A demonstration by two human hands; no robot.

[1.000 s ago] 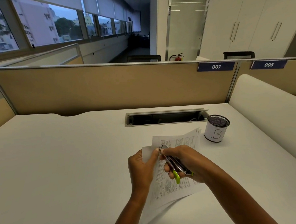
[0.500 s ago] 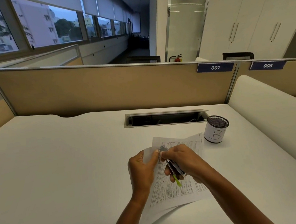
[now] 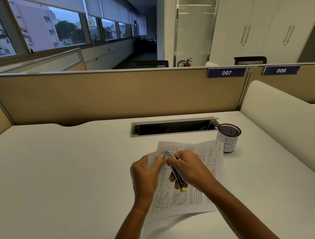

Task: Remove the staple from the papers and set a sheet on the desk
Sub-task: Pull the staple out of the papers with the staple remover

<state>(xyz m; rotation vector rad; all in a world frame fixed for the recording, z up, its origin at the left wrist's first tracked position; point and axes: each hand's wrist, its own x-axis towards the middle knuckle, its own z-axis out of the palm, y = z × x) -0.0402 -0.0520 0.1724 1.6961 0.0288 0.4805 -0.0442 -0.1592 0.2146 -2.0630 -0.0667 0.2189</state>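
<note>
Tilting staple remover [image 3: 175, 171] steeper (papers [image 3: 174, 202] lower)

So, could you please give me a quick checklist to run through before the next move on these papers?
1. Left hand pinches the top corner of the printed white papers: ok.
2. Right hand grips the silver staple tool with a green tail: ok.
3. Tool tip at the pinched corner: ok.
4. Staple out: cannot tell, too small.
5. Bare white desk left of the hands for a sheet: ok.
</note>
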